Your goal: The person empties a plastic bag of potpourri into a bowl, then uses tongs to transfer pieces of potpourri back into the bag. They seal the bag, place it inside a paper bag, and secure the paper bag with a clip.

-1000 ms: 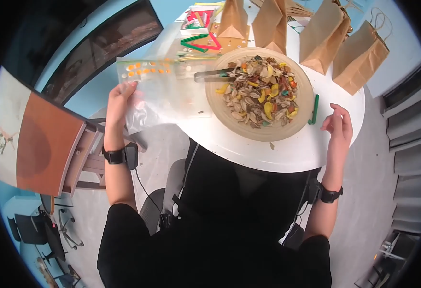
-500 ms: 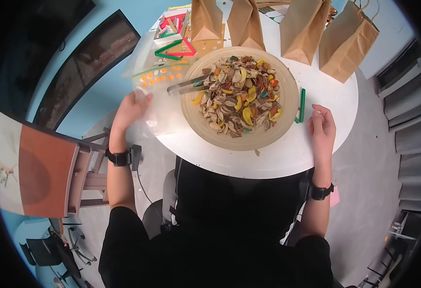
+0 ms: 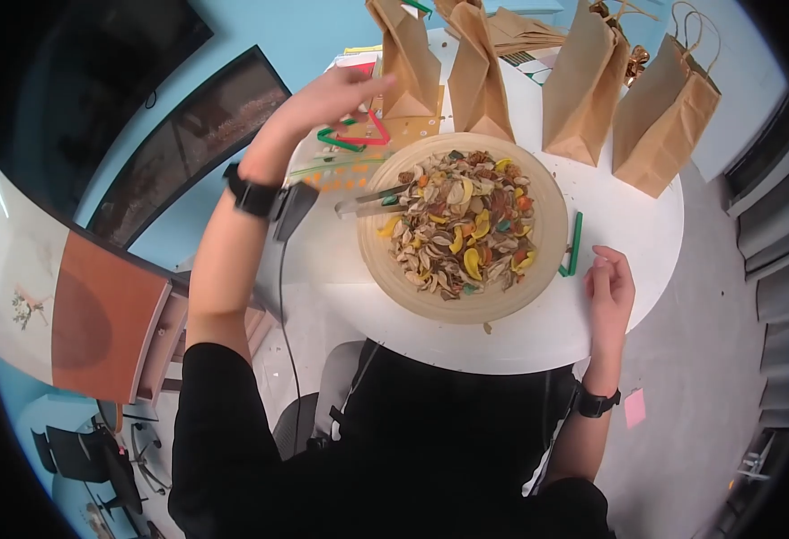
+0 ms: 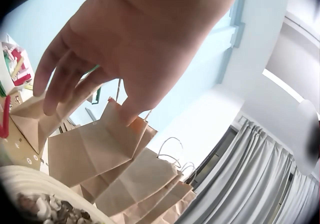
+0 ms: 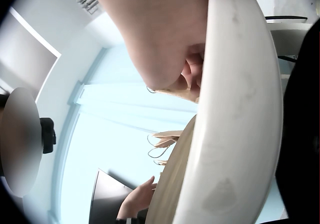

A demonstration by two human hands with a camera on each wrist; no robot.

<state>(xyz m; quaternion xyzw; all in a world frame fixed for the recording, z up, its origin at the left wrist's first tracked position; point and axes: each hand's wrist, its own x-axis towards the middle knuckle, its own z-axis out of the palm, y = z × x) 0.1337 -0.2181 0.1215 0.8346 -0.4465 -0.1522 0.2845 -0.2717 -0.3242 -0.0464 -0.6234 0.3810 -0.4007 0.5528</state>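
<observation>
My left hand [image 3: 336, 97] reaches over the far left of the table, its fingertips right at the leftmost brown paper bag [image 3: 410, 81]. In the left wrist view the fingers of that hand [image 4: 120, 49] are spread and hold nothing, with several paper bags [image 4: 90, 151] behind. Under my left forearm lies a clear zip bag [image 3: 327, 178] with orange pieces. My right hand [image 3: 610, 292] rests loosely curled at the right table edge. A wide round dish [image 3: 374, 269] of dried petals [image 3: 448, 229] stands between the hands, with tongs [image 3: 356, 207] across its left rim.
More paper bags [image 3: 583, 90] stand upright along the back. A green sealing clip [image 3: 577, 242] lies right of the dish. Red and green clips [image 3: 375, 130] lie near my left hand. The white table [image 3: 466, 355] curves toward my body.
My left hand has let go of the zip bag and swung up and right to the leftmost paper bag. The zip bag now lies on the table. My right hand stays at the edge.
</observation>
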